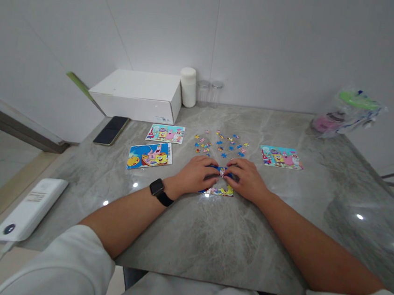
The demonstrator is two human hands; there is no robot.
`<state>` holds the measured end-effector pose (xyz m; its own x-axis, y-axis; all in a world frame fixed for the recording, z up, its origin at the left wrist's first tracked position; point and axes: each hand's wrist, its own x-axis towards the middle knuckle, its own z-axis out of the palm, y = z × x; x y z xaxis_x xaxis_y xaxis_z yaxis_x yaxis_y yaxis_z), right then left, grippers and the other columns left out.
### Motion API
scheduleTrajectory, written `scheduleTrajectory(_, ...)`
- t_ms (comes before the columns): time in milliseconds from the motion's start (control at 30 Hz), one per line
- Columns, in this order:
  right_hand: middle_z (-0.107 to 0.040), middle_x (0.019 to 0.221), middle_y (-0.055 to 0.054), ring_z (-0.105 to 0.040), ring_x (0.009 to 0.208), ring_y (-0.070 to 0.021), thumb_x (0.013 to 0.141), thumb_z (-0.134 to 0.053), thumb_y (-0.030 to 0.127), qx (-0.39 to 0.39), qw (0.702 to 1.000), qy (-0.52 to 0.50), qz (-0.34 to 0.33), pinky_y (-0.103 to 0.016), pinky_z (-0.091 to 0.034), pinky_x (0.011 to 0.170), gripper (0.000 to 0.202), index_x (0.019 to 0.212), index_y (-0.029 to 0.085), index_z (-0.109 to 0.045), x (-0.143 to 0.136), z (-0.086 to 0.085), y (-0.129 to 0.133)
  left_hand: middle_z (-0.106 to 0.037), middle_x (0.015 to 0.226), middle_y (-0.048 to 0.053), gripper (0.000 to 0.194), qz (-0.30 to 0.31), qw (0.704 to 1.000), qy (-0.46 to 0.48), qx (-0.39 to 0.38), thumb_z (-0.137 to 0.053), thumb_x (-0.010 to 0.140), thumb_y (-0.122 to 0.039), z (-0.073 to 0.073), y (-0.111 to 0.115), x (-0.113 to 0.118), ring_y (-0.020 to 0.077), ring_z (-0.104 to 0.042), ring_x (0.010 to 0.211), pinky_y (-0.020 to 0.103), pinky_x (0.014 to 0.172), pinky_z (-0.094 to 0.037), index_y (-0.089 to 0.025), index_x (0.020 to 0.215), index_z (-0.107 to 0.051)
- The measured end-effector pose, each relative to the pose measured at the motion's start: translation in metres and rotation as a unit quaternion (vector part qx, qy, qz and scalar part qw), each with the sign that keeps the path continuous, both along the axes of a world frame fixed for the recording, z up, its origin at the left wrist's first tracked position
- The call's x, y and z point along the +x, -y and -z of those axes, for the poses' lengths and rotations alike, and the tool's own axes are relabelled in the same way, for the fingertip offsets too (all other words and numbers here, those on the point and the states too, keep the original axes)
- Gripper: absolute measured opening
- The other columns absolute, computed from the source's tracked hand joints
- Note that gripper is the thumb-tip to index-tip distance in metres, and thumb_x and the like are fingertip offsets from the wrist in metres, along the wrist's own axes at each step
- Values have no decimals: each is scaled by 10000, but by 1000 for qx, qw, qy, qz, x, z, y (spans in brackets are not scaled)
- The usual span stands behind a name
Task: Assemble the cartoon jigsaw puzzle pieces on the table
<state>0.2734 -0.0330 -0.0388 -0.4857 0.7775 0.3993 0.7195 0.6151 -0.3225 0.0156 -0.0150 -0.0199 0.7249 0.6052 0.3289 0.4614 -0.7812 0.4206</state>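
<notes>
A partly joined jigsaw puzzle lies flat on the grey table, with a bottom strip and a blue upper strip showing and bare table between them. My left hand, with a black watch on the wrist, grips the puzzle's left side with curled fingers. From the right, my right hand pinches the upper strip, its fingertips close to those of my left. Both hands cover the puzzle's sides. Just beyond them, several loose puzzle pieces are scattered, blue, yellow and pink.
Left of the pieces lie a cartoon card and a blue cartoon packet; another card lies right. A phone, white box, white bottle, glass jars, bagged item and power bank stand around.
</notes>
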Motion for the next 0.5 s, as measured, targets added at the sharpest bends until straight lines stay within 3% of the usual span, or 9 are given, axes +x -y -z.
scheduleTrajectory(500,-743,1174,-78,-679,1123,-286,948,-708,280,3,1000,4,-13,-511,-517,1028,136,1020,292,-822,0,-2,1,-724,1308,96,254,1,1000,-7,5,-675,987,-367,2,0,0,267,-657,1195,474,1069,-502,-268,1185,-799)
